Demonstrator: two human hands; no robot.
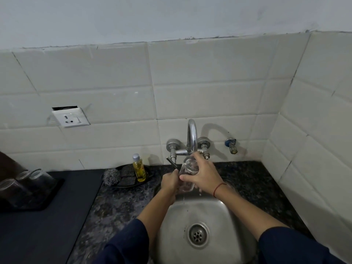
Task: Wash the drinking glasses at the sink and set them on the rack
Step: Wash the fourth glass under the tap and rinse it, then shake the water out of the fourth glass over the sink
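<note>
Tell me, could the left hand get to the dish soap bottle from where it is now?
Probably yes. The soap bottle stands upright on the counter just left of the left hand, with nothing between them. But that hand is gripping the glass under the tap with the right hand, so it must let go first.

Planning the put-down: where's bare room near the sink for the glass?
Free: dark mat between tray and speckled counter; counter right of sink. Crowded: tray of glasses; plate with scrubbers and soap bottle. Both hands hold the glass under the tap.
</note>
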